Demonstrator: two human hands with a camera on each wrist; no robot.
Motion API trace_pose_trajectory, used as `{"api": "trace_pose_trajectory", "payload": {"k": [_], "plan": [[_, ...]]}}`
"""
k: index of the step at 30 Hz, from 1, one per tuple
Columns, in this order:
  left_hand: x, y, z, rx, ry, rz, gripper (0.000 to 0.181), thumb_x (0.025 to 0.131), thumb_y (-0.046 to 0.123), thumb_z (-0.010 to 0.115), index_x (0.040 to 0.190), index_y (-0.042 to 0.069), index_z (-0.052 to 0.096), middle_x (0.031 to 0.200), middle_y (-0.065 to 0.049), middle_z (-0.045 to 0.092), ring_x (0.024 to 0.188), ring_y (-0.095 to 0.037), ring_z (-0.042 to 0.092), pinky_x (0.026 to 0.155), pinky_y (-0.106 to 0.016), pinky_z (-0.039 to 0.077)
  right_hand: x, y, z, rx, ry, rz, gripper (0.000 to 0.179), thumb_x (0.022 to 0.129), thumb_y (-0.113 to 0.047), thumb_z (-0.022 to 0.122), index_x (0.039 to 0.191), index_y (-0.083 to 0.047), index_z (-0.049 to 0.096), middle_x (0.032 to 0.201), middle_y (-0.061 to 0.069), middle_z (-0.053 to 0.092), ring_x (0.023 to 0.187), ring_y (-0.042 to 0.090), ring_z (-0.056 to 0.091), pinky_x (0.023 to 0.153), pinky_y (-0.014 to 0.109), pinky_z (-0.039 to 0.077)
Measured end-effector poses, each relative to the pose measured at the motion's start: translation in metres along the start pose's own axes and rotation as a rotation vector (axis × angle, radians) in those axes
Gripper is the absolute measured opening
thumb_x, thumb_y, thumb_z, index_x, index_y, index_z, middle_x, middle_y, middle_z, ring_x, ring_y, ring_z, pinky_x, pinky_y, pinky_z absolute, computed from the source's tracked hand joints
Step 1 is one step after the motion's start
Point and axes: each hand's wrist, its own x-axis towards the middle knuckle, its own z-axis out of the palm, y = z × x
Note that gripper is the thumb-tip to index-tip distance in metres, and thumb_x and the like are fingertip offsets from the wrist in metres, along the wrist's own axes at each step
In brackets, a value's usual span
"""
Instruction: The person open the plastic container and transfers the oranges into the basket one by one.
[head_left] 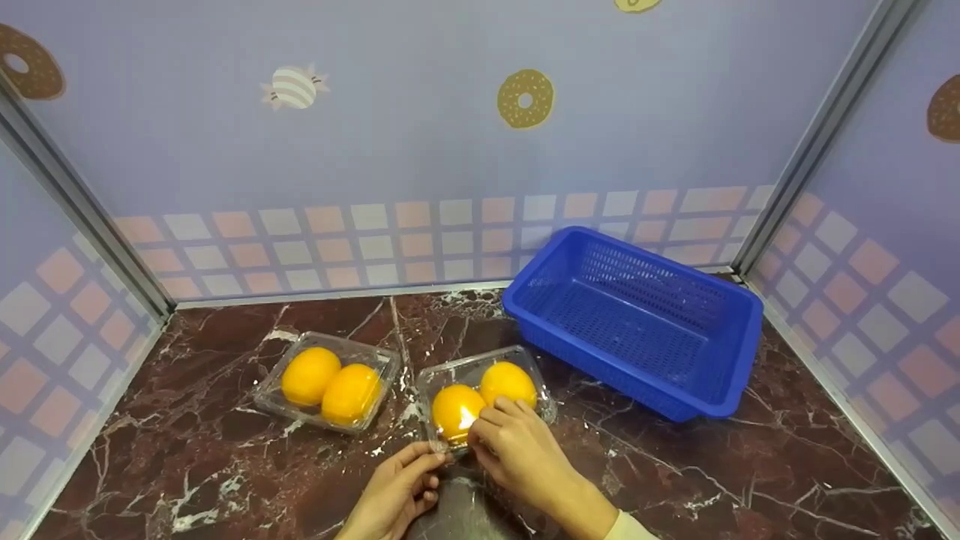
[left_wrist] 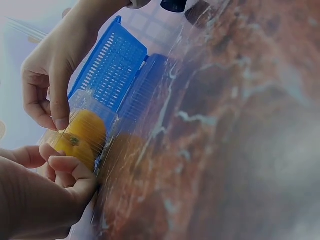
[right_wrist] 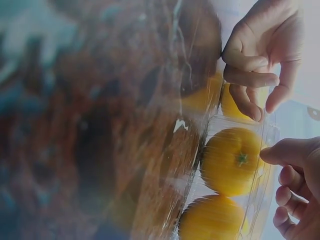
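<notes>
Two oranges (head_left: 457, 413) lie inside a lidded clear plastic box (head_left: 444, 373) at the front middle of the counter. At its near left corner, my left hand (head_left: 401, 487) pinches the box edge between thumb and fingertips. My right hand (head_left: 525, 454) is at the near edge, its fingers bent over the lid. In the right wrist view, the right thumb (right_wrist: 287, 152) touches the lid's rim beside an orange (right_wrist: 232, 162). The left hand (right_wrist: 262, 55) shows there at the other corner, partly covering another orange.
A second clear box (head_left: 268, 401) with two oranges (head_left: 311, 376) stands to the left. Behind and to the right sits a blue perforated basket (head_left: 637, 386). Patterned walls (head_left: 420, 150) enclose the dark red marbled counter (head_left: 225, 480).
</notes>
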Motion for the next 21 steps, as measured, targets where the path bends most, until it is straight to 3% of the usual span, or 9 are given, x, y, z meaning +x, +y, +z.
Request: {"api": "trace_pose_trajectory", "payload": {"k": [7, 14, 21], "plan": [[0.0011, 0.0021, 0.0023, 0.034, 0.006, -0.028, 0.010, 0.104, 0.019, 0.065, 0.111, 0.013, 0.069, 0.100, 0.004, 0.070, 0.072, -0.004, 0.049, 0.067, -0.018, 0.047, -0.0014, -0.0020, -0.0021, -0.017, 0.006, 0.027, 0.021, 0.075, -0.012, 0.090, 0.080, -0.020, 0.072, 0.081, -0.010, 0.070, 0.080, 0.013, 0.056, 0.075, 0.029, 0.047], [0.0007, 0.0040, -0.0010, 0.079, 0.022, -0.047, 0.015, 0.104, 0.023, 0.065, 0.114, 0.012, 0.068, 0.104, 0.004, 0.071, 0.075, -0.005, 0.054, 0.069, -0.020, 0.050, -0.0027, -0.0029, -0.0008, -0.015, 0.017, 0.021, 0.020, 0.076, -0.014, 0.091, 0.084, -0.020, 0.073, 0.083, -0.010, 0.070, 0.081, 0.012, 0.055, 0.075, 0.028, 0.047], [0.0008, 0.0066, -0.0016, 0.090, 0.006, -0.047, 0.014, 0.105, 0.026, 0.063, 0.112, 0.014, 0.067, 0.105, 0.003, 0.071, 0.081, -0.010, 0.059, 0.075, -0.026, 0.052, -0.0024, -0.0048, -0.0072, 0.004, 0.036, 0.052, 0.030, 0.075, -0.010, 0.090, 0.099, -0.021, 0.075, 0.093, -0.011, 0.072, 0.086, 0.012, 0.056, 0.076, 0.029, 0.049]]}}
